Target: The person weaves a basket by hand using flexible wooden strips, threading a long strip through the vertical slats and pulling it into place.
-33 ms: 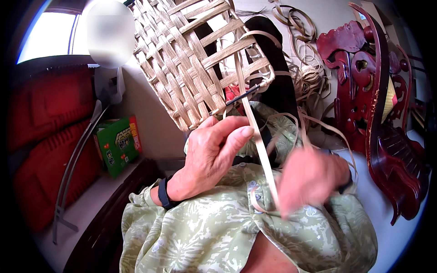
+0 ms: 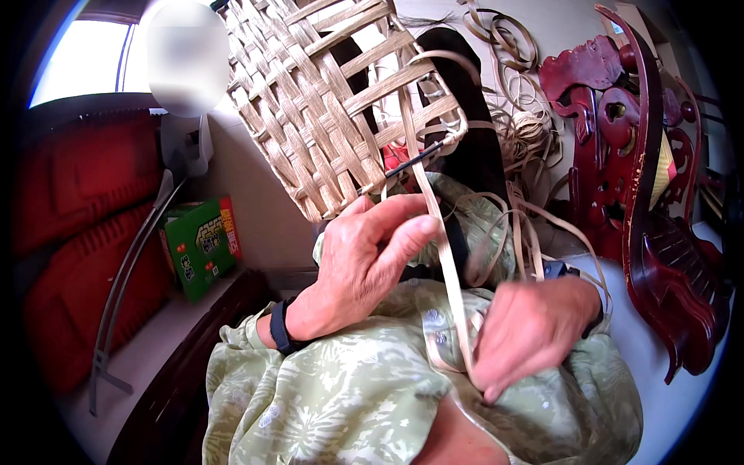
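Note:
A tan woven panel (image 2: pixel 291 101) of flat strips leans over my lap, its right part an open lattice. Along its lower right edge lies a thin black rod (image 2: pixel 415 161). One long flat strip (image 2: pixel 452 283) runs down from the panel toward my waist. Just below the panel's lower edge, my left hand (image 2: pixel 360 248) is closed, thumb and forefinger meeting at this strip. Lower down, my right hand (image 2: pixel 531 325) pinches the strip near its turn in front of my shirt; the hand is slightly blurred. Its curled fingers partly hide the strip there.
Loose tan strips (image 2: pixel 531 132) lie in coils and a tangle beyond my right hand. A carved dark red wooden chair (image 2: pixel 643 178) stands at the right. On the left are red cushions (image 2: pixel 93 186), a green box (image 2: pixel 198 252) and a curved metal stand (image 2: pixel 128 287).
My right hand has moved down and slightly right along the strip, and is less blurred. My left hand and the woven panel have hardly moved.

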`<action>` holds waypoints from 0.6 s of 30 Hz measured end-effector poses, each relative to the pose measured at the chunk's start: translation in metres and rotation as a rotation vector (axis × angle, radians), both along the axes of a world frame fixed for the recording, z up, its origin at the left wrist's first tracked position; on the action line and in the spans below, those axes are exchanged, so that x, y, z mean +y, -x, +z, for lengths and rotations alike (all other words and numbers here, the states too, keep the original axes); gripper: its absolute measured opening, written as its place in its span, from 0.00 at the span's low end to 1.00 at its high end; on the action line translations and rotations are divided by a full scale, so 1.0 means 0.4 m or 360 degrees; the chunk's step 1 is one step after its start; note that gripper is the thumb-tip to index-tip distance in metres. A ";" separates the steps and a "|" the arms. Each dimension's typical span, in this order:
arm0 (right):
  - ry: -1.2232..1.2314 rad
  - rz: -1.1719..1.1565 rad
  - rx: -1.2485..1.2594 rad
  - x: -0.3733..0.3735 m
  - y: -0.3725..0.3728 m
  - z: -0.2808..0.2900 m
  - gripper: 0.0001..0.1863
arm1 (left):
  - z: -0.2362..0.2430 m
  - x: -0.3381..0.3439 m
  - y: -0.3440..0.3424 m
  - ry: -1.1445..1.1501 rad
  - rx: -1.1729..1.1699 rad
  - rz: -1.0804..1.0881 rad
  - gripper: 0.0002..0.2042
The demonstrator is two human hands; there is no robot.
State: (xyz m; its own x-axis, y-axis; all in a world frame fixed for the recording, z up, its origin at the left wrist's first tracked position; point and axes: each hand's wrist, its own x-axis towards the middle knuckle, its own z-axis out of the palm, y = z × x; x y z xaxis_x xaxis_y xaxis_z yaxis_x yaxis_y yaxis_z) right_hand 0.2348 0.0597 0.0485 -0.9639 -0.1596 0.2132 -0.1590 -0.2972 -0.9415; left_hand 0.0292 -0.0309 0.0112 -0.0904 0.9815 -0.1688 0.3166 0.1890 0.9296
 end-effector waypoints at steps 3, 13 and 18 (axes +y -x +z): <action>0.0196 0.0272 -0.0375 0.025 -0.010 -0.078 0.11 | -0.014 0.010 -0.012 0.0118 -0.0042 -0.0082 0.07; 0.0384 -0.1172 -0.1164 0.056 0.091 -0.176 0.15 | -0.007 -0.005 0.021 -0.0135 0.0252 -0.0394 0.09; 0.0116 -0.0223 -0.0032 0.011 0.009 -0.022 0.11 | -0.007 -0.006 0.009 0.0138 -0.0125 -0.0038 0.13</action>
State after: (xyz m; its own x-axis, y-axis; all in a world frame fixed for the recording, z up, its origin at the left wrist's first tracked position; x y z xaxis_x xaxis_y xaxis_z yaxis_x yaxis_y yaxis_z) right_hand 0.2312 0.0640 0.0396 -0.9798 -0.0082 0.1997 -0.1850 -0.3414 -0.9215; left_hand 0.0256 -0.0333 0.0083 -0.0505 0.9646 -0.2590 0.2488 0.2633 0.9321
